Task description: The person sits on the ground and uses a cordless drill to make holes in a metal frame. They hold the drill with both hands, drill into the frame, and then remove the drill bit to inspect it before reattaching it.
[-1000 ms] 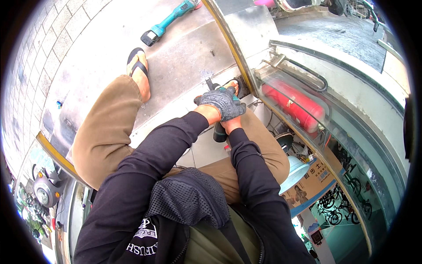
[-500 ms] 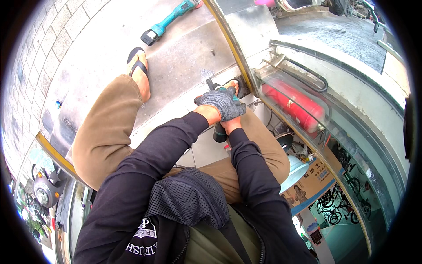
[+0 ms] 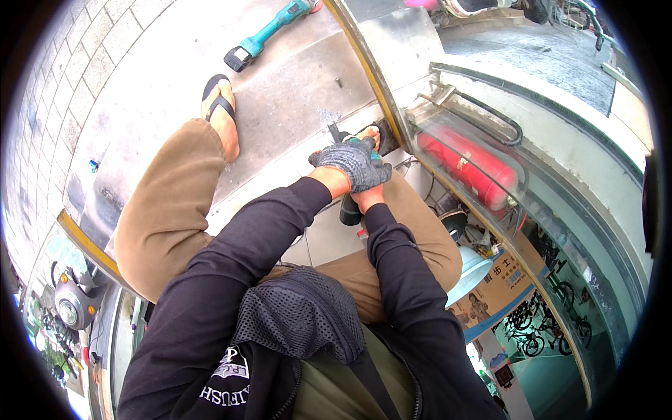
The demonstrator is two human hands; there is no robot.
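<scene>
My left hand [image 3: 348, 165], in a grey knit glove with an orange cuff, is closed over a dark hand tool [image 3: 350, 211] and overlaps my right hand [image 3: 369, 196]. The right one sits against the same tool, its fingers mostly covered by the left glove. A black cylindrical end of the tool sticks out below the hands. On the far side, dark parts and a bit of teal show near my sandalled right foot. The tool's exact kind and its working end are hidden.
A teal cordless power tool [image 3: 266, 33] lies on the pale ground ahead. A yellow-edged frame [image 3: 367, 63] runs close by on the right, with a red fire extinguisher [image 3: 467, 166] behind clear glass. Further right are a cardboard box [image 3: 500, 290] and a light-blue bowl-like object [image 3: 470, 274].
Both hands stay in place, with the tool shifted only very slightly.
</scene>
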